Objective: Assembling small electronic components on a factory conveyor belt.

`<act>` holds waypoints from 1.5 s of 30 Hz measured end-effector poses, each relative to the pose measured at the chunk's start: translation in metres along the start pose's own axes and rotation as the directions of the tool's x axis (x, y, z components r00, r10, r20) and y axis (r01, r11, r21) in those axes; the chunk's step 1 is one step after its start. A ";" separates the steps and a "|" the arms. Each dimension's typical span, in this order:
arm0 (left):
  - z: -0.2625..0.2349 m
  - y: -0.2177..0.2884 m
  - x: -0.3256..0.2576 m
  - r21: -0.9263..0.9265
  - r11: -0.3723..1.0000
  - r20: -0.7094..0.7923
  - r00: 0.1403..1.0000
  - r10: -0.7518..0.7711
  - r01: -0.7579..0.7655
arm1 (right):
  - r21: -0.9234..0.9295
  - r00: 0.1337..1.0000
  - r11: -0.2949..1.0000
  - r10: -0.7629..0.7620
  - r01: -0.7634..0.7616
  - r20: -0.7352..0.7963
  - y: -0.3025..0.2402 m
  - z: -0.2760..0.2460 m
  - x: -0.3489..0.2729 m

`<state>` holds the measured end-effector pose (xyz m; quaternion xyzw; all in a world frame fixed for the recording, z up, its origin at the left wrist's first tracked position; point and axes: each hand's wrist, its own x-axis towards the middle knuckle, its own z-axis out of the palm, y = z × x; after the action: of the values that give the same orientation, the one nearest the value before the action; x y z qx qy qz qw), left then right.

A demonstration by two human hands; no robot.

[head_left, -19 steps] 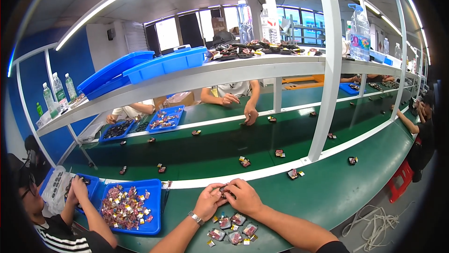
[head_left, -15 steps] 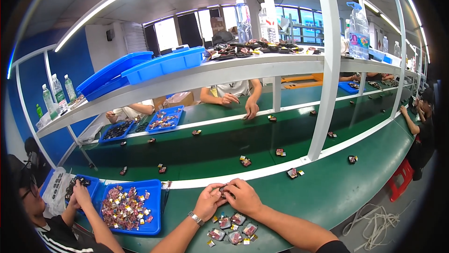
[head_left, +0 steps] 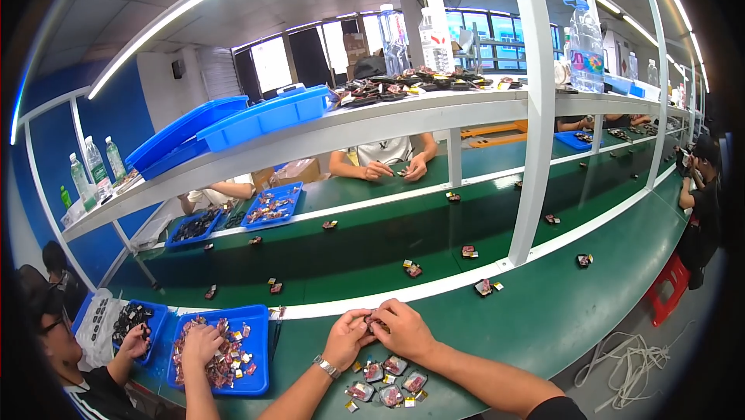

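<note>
Over the green bench, my left hand (head_left: 347, 338) and my right hand (head_left: 405, 332) meet with their fingers closed on one small dark casing (head_left: 377, 324). The fingers cover most of it, so its details are hidden. Just below my hands, several small black casings (head_left: 390, 395) with reddish circuit boards inside and silver-yellow tabs lie in a cluster on the bench. Left of my left wrist, which wears a metal-band watch (head_left: 327, 366), stands a blue tray (head_left: 265, 358) heaped with reddish boards with tabs (head_left: 225, 366).
A co-worker's hand (head_left: 202, 342) is in that tray. Beyond it, another blue tray (head_left: 159, 319) holds black casings. A green conveyor belt (head_left: 349, 253) carries spaced assemblies past a white post (head_left: 531, 148). Overhead runs a shelf (head_left: 310, 127) with bottles and blue bins.
The co-worker at left has moved one hand from the black casings into the tray of boards. Items on the belt have shifted slightly. My hands stay together on the casing.
</note>
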<state>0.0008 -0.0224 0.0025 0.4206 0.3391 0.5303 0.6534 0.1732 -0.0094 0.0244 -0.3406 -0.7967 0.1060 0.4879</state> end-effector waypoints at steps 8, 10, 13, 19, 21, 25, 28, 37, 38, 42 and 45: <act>0.002 -0.003 0.002 0.059 0.998 -0.078 0.997 0.007 -0.003 | -0.053 0.999 0.998 -0.041 0.042 0.033 -0.002 0.001 0.000; -0.001 -0.006 0.002 0.096 0.995 -0.080 0.996 0.030 -0.023 | -0.028 0.998 0.998 -0.053 0.053 0.019 -0.002 0.000 0.001; 0.000 -0.008 0.003 0.211 0.977 -0.102 0.993 0.064 -0.042 | 0.150 0.994 0.982 0.109 -0.110 0.019 0.002 0.005 -0.002; 0.003 -0.009 0.002 0.290 0.956 -0.122 0.988 0.094 -0.055 | 0.304 0.948 0.898 0.300 -0.318 0.104 0.005 0.004 0.001; 0.005 -0.009 0.000 0.327 0.939 -0.087 0.986 0.141 -0.105 | 0.317 0.955 0.901 0.280 -0.296 0.097 0.007 0.004 0.001; 0.009 -0.006 0.003 0.305 0.945 -0.053 0.989 0.138 -0.115 | 0.311 0.969 0.919 0.242 -0.243 0.041 0.008 0.001 0.001; 0.007 -0.006 0.003 0.295 0.951 -0.069 0.990 0.121 -0.096 | 0.321 0.960 0.905 0.269 -0.281 0.082 0.009 0.004 0.000; -0.002 -0.006 0.012 0.238 0.955 -0.228 0.946 0.232 -0.177 | 0.101 0.848 0.848 0.527 -0.519 -0.065 0.113 0.037 0.071; -0.004 -0.007 0.012 0.234 0.955 -0.220 0.947 0.233 -0.181 | 0.095 0.848 0.850 0.525 -0.518 -0.072 0.122 0.040 0.070; -0.009 -0.005 0.012 0.224 0.963 -0.182 0.964 0.194 -0.152 | -0.155 0.892 0.886 0.449 -0.436 0.058 0.115 0.021 0.072; -0.007 -0.002 0.010 0.276 0.951 -0.163 0.968 0.191 -0.141 | -0.585 0.920 0.714 0.349 -0.385 -0.180 0.112 -0.016 0.065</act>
<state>-0.0022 -0.0112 -0.0024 0.4788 0.4295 0.5712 0.5098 0.2168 0.1132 0.0223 -0.6333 -0.6901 -0.0711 0.3431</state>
